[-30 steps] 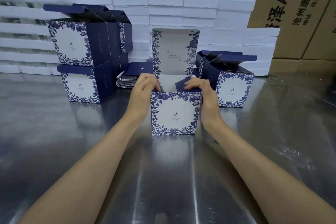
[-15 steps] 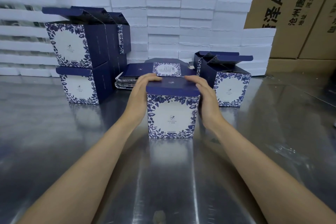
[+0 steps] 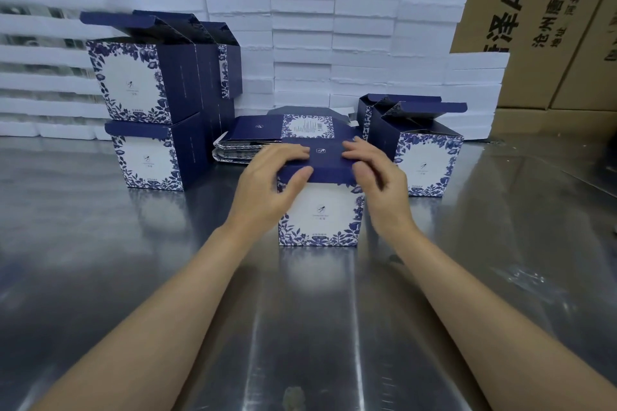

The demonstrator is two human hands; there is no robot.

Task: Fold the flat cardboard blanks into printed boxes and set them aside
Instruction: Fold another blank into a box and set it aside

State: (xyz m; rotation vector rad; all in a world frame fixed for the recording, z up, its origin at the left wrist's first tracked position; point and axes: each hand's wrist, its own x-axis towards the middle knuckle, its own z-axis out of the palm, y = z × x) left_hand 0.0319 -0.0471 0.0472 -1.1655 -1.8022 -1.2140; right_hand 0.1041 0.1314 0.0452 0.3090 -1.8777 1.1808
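Note:
A blue-and-white floral printed box (image 3: 320, 213) stands upright on the steel table (image 3: 100, 260) at the centre. Its navy lid is folded down flat. My left hand (image 3: 270, 183) holds the lid's left end, fingers on top and thumb on the front flap. My right hand (image 3: 377, 180) holds the right end the same way. Behind the box lies a pile of flat blanks (image 3: 247, 147), with one printed blank (image 3: 300, 127) on top.
Several folded boxes with raised lids are stacked at the left (image 3: 147, 83) and stand at the right (image 3: 424, 150). White foam slabs (image 3: 334, 43) are piled along the back. Brown shipping cartons (image 3: 551, 27) rise behind them.
The tall rear lid panel came down and now lies flat on the box. Both hands slid from the box's side edges onto the lid, thumbs over the front flap.

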